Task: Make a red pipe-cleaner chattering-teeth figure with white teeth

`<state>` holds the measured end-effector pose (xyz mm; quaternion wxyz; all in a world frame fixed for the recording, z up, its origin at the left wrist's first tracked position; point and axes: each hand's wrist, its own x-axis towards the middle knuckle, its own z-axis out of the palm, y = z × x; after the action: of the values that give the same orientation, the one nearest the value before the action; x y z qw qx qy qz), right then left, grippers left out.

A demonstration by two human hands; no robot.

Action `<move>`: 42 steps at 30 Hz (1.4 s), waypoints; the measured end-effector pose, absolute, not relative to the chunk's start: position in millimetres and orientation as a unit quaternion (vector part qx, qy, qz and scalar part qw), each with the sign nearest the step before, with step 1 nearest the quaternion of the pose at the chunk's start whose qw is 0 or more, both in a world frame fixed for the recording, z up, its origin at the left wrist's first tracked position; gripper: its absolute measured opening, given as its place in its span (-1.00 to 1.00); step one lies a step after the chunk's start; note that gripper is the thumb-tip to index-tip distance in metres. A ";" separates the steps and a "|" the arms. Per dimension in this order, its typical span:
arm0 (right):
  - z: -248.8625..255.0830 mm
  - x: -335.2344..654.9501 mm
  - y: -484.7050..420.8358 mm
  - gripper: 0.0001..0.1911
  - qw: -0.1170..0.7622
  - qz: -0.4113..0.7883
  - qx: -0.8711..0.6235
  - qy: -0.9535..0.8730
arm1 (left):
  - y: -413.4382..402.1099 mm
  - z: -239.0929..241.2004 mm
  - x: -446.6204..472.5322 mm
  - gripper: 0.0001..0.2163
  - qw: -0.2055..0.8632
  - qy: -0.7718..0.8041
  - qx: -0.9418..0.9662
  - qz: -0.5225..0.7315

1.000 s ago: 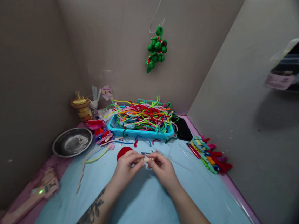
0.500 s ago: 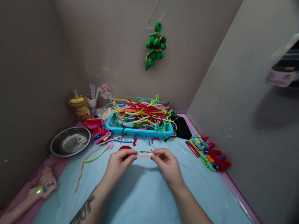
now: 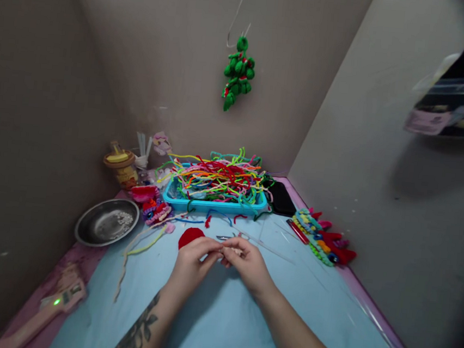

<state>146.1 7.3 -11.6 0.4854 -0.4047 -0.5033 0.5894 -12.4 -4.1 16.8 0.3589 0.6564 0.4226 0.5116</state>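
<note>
A green knitted ornament (image 3: 239,68) with red bits hangs from a thin wire (image 3: 240,5) before the grey back partition (image 3: 146,40). Below it, a blue tray (image 3: 214,207) overflows with multicoloured yarn strands (image 3: 221,174), a flat black object (image 3: 282,199) just beside it on the right. Farther right lie a slim red item (image 3: 298,232) and a bundle of colourful crocheted pieces (image 3: 324,242). On the left, a metal bowl (image 3: 91,230) holds small pale beads (image 3: 123,222); behind it stands a lidded cup (image 3: 126,175). Near the tabletop's (image 3: 233,327) left edge, a pink device (image 3: 32,323) shows a green light (image 3: 56,302).
</note>
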 end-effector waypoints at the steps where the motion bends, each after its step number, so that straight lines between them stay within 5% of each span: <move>1: -12.1 145.3 7.1 -0.70 0.486 0.591 -0.407 -0.499 | -4.5 15.9 -12.2 -0.89 0.353 0.419 0.665 0.508; 17: -8.6 145.8 0.9 -0.90 0.569 0.313 -0.383 -0.657 | -1.0 13.7 -10.4 -0.94 0.404 0.500 0.569 0.513; 32: -15.5 144.6 5.4 -0.71 0.533 0.541 -0.420 -0.497 | -2.9 13.4 -11.3 -0.88 0.261 0.434 0.693 0.513; 42: -9.6 149.9 4.8 -0.95 0.579 0.383 -0.402 -0.597 | 3.8 6.2 -17.7 -0.83 0.468 0.512 0.546 0.471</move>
<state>149.9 4.8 -9.6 0.5788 -0.4021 -0.5973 0.3827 -17.7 3.8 6.2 0.4679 0.5456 0.5115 0.4708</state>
